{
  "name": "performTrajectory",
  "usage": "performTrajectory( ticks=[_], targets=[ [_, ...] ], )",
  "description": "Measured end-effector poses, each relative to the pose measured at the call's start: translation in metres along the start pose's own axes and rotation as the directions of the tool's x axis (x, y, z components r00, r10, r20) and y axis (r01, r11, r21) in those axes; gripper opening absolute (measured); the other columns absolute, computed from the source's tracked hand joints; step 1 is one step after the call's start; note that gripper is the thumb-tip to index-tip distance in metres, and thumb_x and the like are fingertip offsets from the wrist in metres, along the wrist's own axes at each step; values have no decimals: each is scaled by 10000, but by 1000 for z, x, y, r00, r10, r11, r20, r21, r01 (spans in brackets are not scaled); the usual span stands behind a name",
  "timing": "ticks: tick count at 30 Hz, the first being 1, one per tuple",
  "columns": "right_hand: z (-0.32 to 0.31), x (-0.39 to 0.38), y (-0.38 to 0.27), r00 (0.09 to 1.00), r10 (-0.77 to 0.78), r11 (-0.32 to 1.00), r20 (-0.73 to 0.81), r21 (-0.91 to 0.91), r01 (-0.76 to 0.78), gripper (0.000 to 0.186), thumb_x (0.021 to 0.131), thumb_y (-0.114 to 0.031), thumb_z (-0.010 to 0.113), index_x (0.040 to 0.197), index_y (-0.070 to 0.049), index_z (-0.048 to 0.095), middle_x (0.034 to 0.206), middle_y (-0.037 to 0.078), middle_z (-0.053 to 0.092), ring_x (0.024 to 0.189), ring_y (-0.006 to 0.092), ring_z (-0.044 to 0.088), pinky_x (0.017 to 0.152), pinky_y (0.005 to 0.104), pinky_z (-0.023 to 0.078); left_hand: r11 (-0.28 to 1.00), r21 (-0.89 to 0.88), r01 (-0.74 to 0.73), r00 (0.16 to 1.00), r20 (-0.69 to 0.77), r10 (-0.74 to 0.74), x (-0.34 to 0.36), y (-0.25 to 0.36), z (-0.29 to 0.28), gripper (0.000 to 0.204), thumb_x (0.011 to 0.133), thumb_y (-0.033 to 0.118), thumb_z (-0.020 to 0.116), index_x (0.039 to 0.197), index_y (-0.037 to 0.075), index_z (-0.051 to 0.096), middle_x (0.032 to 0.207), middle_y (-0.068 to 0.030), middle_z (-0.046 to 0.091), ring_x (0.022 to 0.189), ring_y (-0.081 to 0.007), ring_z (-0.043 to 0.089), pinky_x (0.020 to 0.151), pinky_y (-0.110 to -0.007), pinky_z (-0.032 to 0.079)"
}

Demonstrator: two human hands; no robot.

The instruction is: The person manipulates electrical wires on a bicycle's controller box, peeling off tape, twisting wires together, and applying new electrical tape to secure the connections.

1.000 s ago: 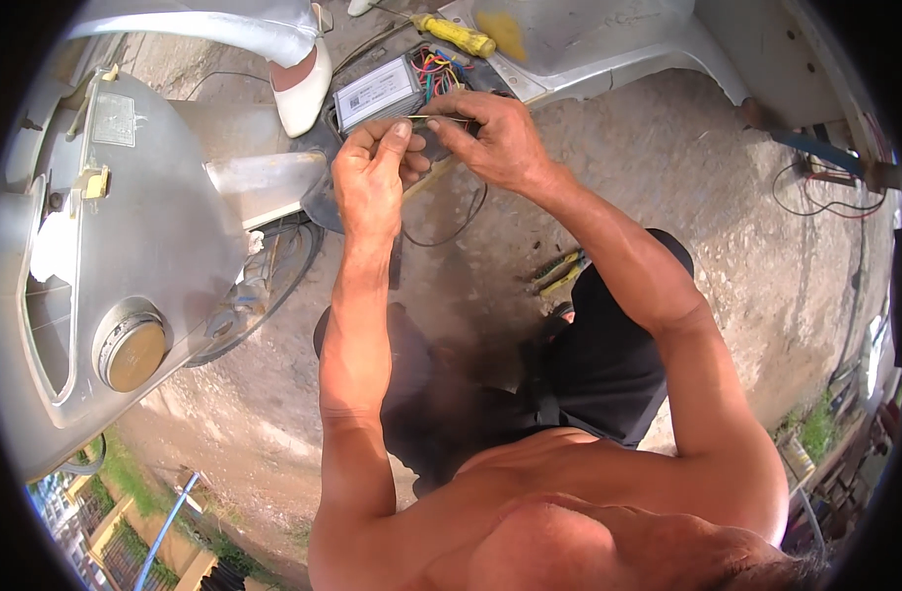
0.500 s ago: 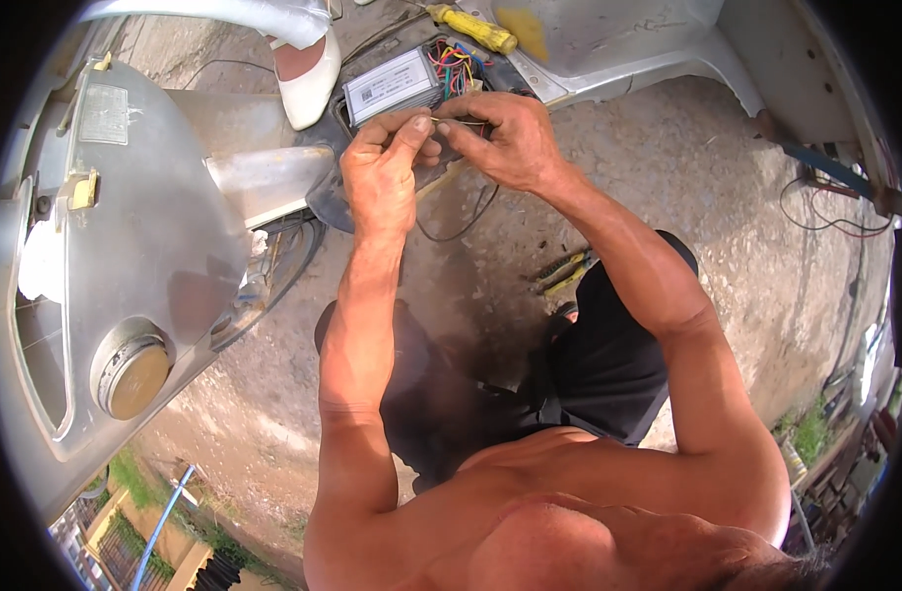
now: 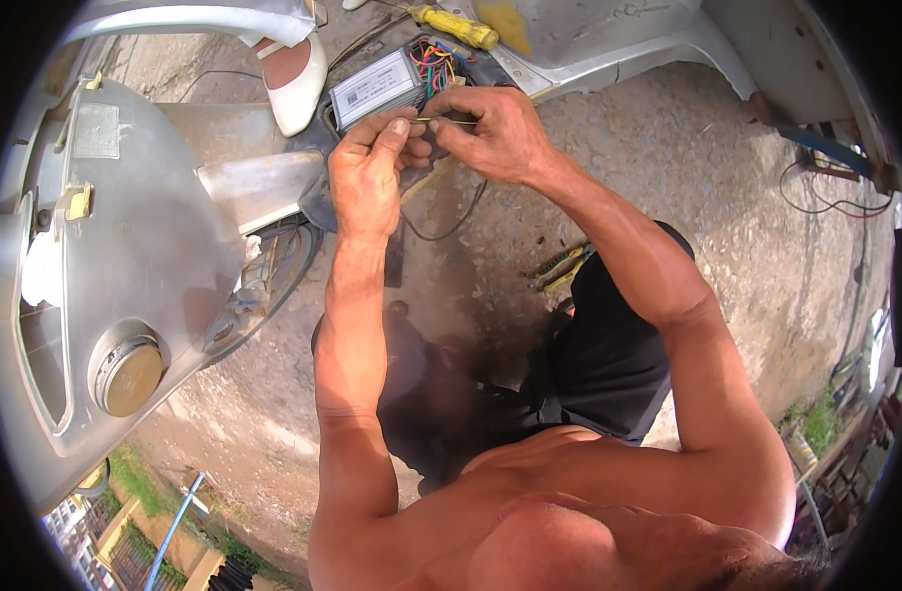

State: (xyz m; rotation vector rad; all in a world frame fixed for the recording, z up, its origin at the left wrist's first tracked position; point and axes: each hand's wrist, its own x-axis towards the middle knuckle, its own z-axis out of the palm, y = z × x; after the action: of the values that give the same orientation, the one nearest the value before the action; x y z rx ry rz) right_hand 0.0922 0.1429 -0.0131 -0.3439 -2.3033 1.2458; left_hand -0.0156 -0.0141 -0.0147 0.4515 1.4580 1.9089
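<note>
A thin yellow wire (image 3: 423, 120) runs between my two hands. My left hand (image 3: 369, 182) is closed, thumb and forefinger pinching one end. On the other side my right hand (image 3: 500, 136) pinches the wire too, its fingers curled. Just beyond my hands lies a silver controller box (image 3: 377, 91) with a white label. Beside it is a tangle of coloured wires (image 3: 441, 65), red, blue, yellow and green. A dark cable (image 3: 451, 234) loops down below my hands. The wire's exact ends are hidden by my fingers.
A yellow-handled screwdriver (image 3: 456, 27) lies beyond the wires. Yellow-handled pliers (image 3: 566, 266) rest on the ground by my knee. Another person's white shoe (image 3: 295, 84) stands left of the box. Grey vehicle bodywork (image 3: 145, 217) fills the left; another panel (image 3: 608, 49) is far right.
Both hands have shifted slightly left in the picture, as has the scene around them. More of the yellow wire shows between my fingers; the pinch stays closed.
</note>
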Motion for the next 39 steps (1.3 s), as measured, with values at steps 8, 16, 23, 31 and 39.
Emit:
performTrajectory(
  ticks=[8,16,23,31,39],
  targets=[
    [2,0,4,999,-25,999,25,-30,25,234,852,-220,723,1015,-56,754,827,131,733,632,234,666,586,358,520,1000,15,-14,1000,-7,14,-2,0,0,183,989,85,673,1120,-33,724,948,-99,756,765,-137,686,690,-274,578],
    [0,1,2,999,-29,999,46,-40,31,220,837,-212,724,988,-56,760,809,139,731,659,249,692,600,362,534,999,52,-8,1000,-28,10,0,-1,0,174,980,68,677,1110,-39,724,930,-100,753,751,-137,684,686,-278,582],
    [0,-1,5,998,-39,999,53,-33,40,219,826,-197,733,985,-49,759,798,138,731,690,247,719,610,357,549,995,96,-27,999,-40,31,-1,-4,3,140,987,72,668,1061,-38,712,874,-78,732,721,-126,667,666,-272,574],
    [-2,3,5,996,-50,999,79,-1,50,202,848,-185,729,981,-34,728,815,125,728,693,251,704,646,362,551,999,39,-28,998,-51,29,0,1,1,150,995,65,658,1092,-43,698,938,-85,726,744,-124,666,678,-273,573],
    [-10,8,14,984,-77,992,159,113,59,196,859,-173,734,966,-13,699,787,108,701,694,180,643,656,348,517,507,728,-462,865,242,440,-10,31,13,372,861,-70,707,1199,85,719,1102,-110,690,923,-202,709,792,-319,569]
  ],
)
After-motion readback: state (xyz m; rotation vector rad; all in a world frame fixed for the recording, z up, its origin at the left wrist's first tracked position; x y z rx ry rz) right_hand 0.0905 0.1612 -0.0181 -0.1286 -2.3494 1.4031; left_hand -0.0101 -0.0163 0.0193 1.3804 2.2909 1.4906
